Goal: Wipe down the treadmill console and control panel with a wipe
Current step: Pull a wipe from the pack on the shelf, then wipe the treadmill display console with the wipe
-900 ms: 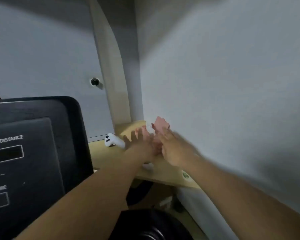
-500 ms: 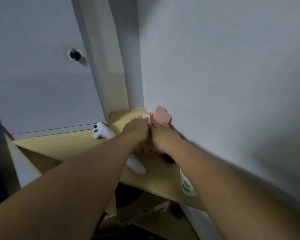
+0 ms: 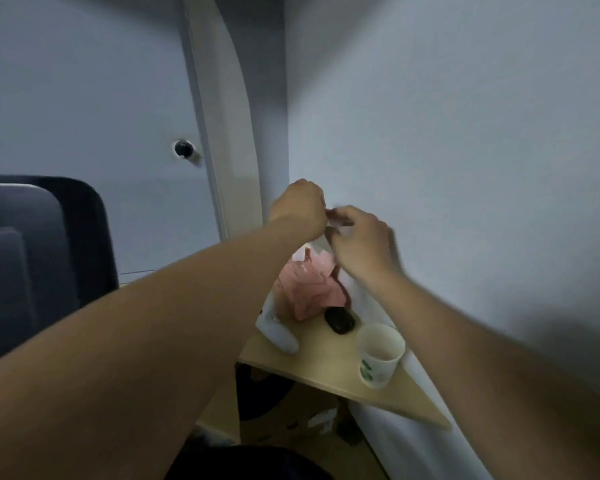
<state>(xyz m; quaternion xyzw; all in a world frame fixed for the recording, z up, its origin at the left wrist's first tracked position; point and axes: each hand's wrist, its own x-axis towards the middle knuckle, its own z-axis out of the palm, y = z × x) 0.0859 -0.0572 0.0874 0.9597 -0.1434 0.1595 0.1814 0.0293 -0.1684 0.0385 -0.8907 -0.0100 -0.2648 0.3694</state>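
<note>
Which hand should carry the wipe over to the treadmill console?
Probably the left hand: it grips the wipe too, and the treadmill console sits on its side; the right hand is nearer the wall.

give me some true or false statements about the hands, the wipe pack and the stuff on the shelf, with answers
1. The left hand and right hand hold a white wipe above the pink wipe pack. True.
2. The paper cup lies tipped on its side. False: it stands upright on the wooden shelf.
3. A dark oval object sits between pack and cup. True.
4. The wipe is pressed on the treadmill console. False: the console is at the left, away from both hands.
</note>
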